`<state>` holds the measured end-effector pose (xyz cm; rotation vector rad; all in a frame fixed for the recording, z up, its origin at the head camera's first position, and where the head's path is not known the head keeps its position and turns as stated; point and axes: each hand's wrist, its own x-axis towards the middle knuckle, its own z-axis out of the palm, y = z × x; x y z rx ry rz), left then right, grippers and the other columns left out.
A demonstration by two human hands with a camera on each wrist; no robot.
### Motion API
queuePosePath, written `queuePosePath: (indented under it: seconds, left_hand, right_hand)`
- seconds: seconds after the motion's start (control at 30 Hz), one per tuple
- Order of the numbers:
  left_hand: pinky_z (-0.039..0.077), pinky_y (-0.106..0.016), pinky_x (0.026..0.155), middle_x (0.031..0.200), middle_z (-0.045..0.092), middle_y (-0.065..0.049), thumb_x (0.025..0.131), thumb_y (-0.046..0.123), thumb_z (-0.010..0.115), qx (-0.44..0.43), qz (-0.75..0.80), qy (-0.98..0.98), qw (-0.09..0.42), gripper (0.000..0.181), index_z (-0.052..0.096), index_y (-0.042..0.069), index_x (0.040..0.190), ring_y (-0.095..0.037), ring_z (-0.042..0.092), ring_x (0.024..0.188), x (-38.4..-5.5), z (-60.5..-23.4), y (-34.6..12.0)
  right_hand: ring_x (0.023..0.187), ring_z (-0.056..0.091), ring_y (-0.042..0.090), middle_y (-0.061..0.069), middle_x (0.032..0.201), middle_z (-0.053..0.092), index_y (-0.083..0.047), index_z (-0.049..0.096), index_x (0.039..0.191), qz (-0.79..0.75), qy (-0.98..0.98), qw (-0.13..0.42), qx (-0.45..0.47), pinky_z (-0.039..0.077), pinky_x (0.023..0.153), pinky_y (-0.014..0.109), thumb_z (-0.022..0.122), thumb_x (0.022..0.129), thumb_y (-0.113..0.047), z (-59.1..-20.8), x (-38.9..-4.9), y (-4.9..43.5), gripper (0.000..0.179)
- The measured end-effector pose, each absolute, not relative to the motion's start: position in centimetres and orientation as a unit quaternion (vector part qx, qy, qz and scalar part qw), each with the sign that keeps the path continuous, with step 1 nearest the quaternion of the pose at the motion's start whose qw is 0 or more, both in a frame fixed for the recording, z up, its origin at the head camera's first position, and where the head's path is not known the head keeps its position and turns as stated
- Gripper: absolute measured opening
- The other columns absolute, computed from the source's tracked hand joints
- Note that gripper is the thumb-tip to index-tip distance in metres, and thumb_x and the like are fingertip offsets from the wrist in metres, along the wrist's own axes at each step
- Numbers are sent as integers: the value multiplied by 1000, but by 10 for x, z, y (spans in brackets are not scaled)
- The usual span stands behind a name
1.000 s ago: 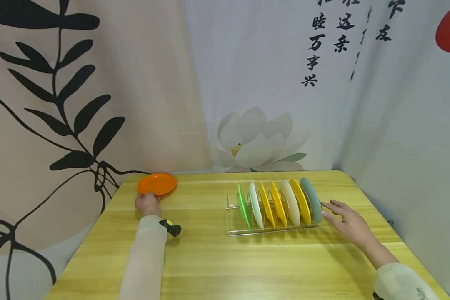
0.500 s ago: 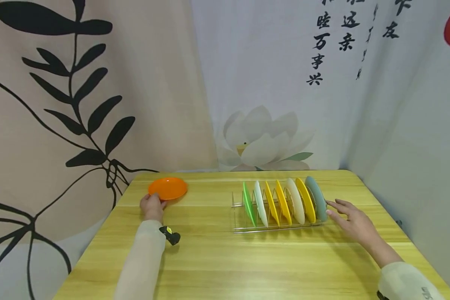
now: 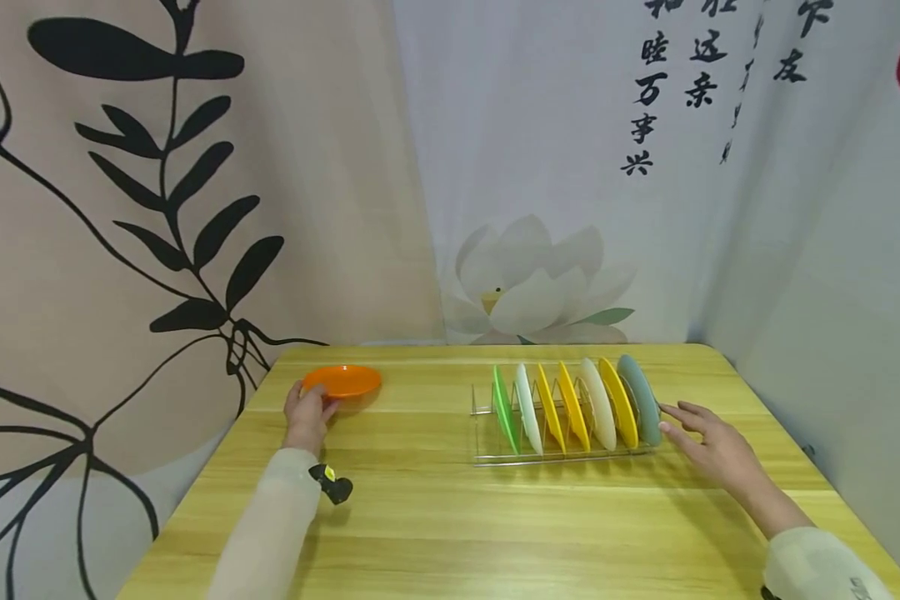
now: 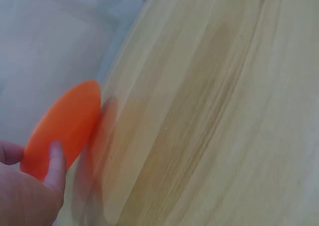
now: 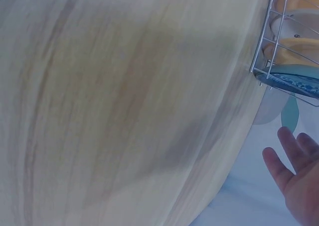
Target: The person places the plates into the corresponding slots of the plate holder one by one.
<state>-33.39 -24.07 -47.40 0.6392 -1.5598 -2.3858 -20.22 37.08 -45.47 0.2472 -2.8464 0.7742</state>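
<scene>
An orange plate (image 3: 342, 381) is at the far left of the table in the head view. My left hand (image 3: 307, 415) pinches its near-left rim between thumb and fingers. In the left wrist view the plate (image 4: 65, 129) is just above the tabletop, its shadow beside it. A wire dish rack (image 3: 487, 460) stands right of centre, holding several upright plates. My right hand (image 3: 712, 446) is beside the rack's right end, fingers extended near the blue-grey plate (image 3: 640, 400); whether they touch is unclear. In the right wrist view the right hand (image 5: 299, 178) holds nothing.
In the rack, from the left, stand a green plate (image 3: 505, 410), a pale plate (image 3: 528, 408), yellow plates (image 3: 551, 408) and a cream plate (image 3: 598, 406). The wooden table (image 3: 495, 533) meets a printed curtain (image 3: 345, 167) behind. Another curtain (image 3: 825, 250) hangs on the right.
The orange plate has come slightly nearer and a little right with my left hand, and looks flatter. The head view has shifted left. My right hand stays beside the rack.
</scene>
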Motion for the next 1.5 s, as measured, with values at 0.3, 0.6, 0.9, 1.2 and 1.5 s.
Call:
queuePosePath:
  seconds: [0.3, 0.6, 0.9, 1.2, 1.5]
  left_hand:
    - [52, -37, 95, 134, 49, -21, 95, 0, 50, 199, -793, -569, 89, 74, 20, 19, 159, -24, 64, 98, -328, -464, -234]
    - [46, -47, 102, 117, 62, -16, 96, -2, 55, 137, -801, -580, 57, 72, 23, 16, 158, -24, 69, 96, -309, -427, -212]
    - [47, -45, 101, 132, 54, -18, 96, -2, 55, 86, -799, -594, 38, 69, 28, 18, 157, -21, 68, 97, -299, -407, -184]
    - [50, -44, 97, 128, 55, -18, 95, -2, 57, 45, -801, -597, 20, 70, 29, 17, 156, -22, 68, 97, -290, -393, -160]
    - [51, -45, 95, 118, 62, -14, 94, -1, 60, 9, -796, -605, 0, 66, 35, 15, 153, -23, 67, 94, -278, -373, -138]
  right_hand:
    - [119, 46, 58, 33, 147, 37, -1, 51, 143, 265, -957, 86, 79, 42, 87, 72, 47, 104, -44, -458, -200, 375, 57]
    - [118, 46, 58, 33, 147, 37, -1, 51, 143, 270, -955, 89, 82, 42, 87, 71, 47, 104, -43, -459, -201, 376, 57]
    - [117, 48, 58, 33, 145, 39, -2, 53, 141, 270, -954, 98, 87, 43, 86, 71, 50, 104, -40, -460, -203, 373, 53]
    - [119, 46, 59, 33, 146, 38, -1, 52, 142, 267, -955, 95, 86, 42, 86, 71, 48, 104, -42, -459, -203, 373, 56]
    - [117, 47, 58, 33, 146, 38, -1, 52, 142, 269, -954, 95, 87, 42, 87, 71, 47, 104, -43, -458, -203, 374, 57]
